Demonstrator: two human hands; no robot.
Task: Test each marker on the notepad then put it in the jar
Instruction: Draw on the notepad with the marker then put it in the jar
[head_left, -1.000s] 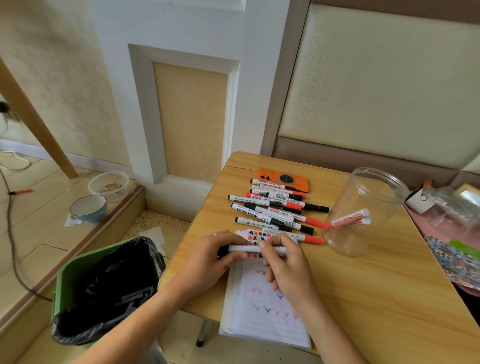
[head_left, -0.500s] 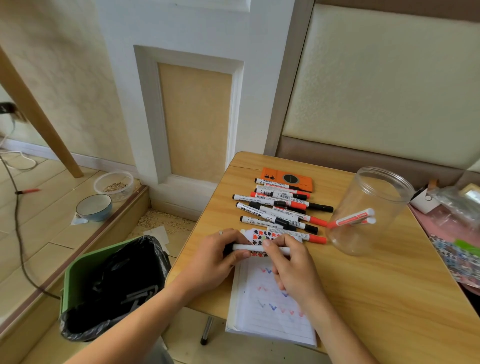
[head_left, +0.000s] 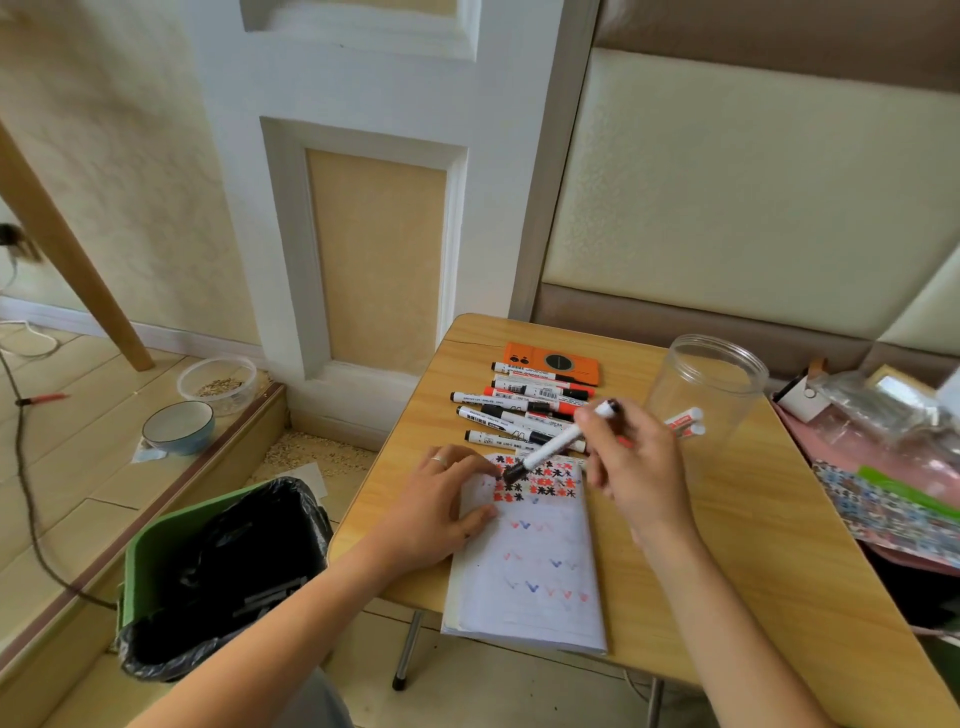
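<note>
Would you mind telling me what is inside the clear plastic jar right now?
Inside the clear jar, two white markers with red print lean against its wall. The right hand covers their lower ends.

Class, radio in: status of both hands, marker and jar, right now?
Right hand grips white black-tipped marker, tip at patterned notepad. Left hand rests on notepad. Clear plastic jar unobstructed.

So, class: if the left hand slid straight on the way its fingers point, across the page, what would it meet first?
Probably the marker in the right hand: its dark tip is down on the notepad just beyond the left hand and its fingers. Depth is uncertain.
</note>
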